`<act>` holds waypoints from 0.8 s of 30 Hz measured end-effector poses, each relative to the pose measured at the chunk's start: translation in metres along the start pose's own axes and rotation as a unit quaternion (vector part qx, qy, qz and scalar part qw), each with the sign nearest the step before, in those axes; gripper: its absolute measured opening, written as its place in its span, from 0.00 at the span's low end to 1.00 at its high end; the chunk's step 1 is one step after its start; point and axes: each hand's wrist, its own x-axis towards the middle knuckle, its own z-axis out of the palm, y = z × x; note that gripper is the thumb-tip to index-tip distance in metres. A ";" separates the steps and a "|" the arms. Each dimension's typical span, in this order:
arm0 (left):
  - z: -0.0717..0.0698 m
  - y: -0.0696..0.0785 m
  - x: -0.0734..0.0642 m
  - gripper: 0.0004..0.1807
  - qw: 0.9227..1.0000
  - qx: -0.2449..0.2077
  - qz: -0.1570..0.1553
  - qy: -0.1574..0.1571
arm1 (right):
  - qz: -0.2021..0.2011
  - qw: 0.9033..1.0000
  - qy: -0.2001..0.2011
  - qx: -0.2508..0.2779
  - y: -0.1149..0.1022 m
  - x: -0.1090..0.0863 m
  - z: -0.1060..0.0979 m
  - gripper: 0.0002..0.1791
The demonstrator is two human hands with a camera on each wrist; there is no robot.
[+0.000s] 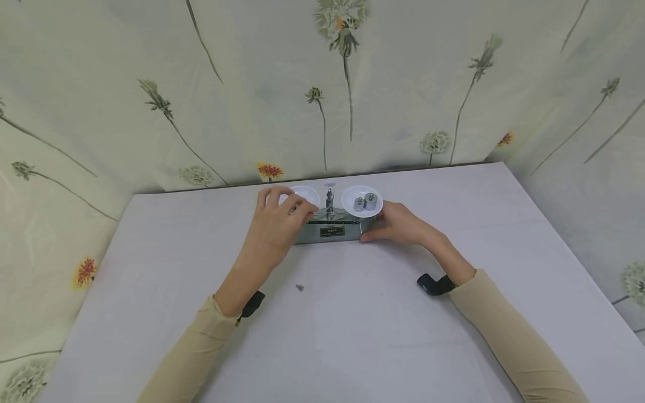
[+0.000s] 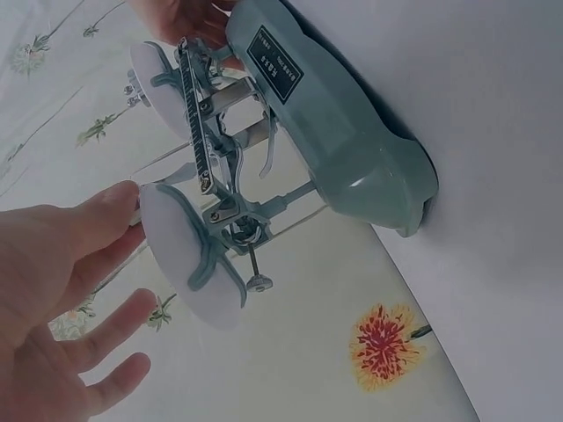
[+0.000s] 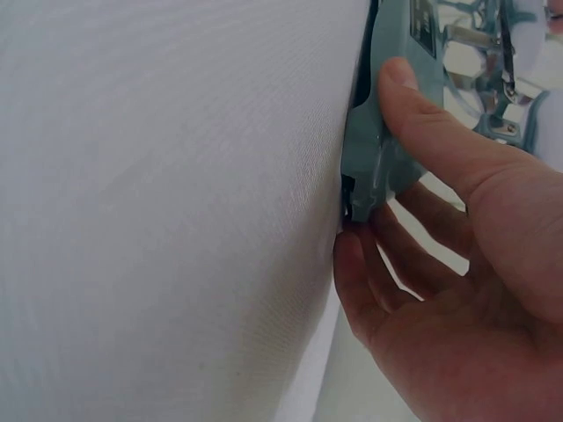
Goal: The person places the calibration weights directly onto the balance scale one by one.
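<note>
A green-grey balance scale (image 1: 330, 232) stands near the table's back edge, with a white pan on each side. On the right pan (image 1: 347, 197) sit two metal weights, a smaller one (image 1: 359, 204) and a larger one (image 1: 370, 201). My left hand (image 1: 274, 226) is at the left pan (image 1: 308, 193). In the left wrist view its thumb and index finger pinch a small greyish object (image 2: 136, 209) at the pan's rim, mostly hidden by the fingers. My right hand (image 1: 400, 225) grips the right end of the base, thumb in front and fingers behind.
A small grey metal piece (image 1: 299, 287) lies on the white table (image 1: 347, 336) in front of the scale. Black straps with dark mounts (image 1: 434, 284) sit at the wrists. A flower-patterned curtain (image 1: 252, 101) hangs behind the table.
</note>
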 end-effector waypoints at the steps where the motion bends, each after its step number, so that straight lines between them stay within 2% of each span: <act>1: 0.000 0.000 0.000 0.06 1.000 0.002 0.000 -0.003 | -0.001 1.000 0.000 0.000 0.000 0.000 0.000 0.47; 8: 0.000 -0.002 0.001 0.12 0.999 0.023 -0.002 -0.027 | -0.003 1.000 -0.002 0.002 0.001 0.000 0.000 0.48; 15: 0.001 -0.002 0.000 0.15 0.998 0.025 -0.013 -0.049 | -0.006 1.000 -0.004 0.002 0.001 0.001 0.001 0.48; 24: 0.003 -0.003 0.001 0.13 0.999 0.033 -0.010 -0.042 | -0.005 1.000 -0.002 0.002 0.001 0.000 0.000 0.48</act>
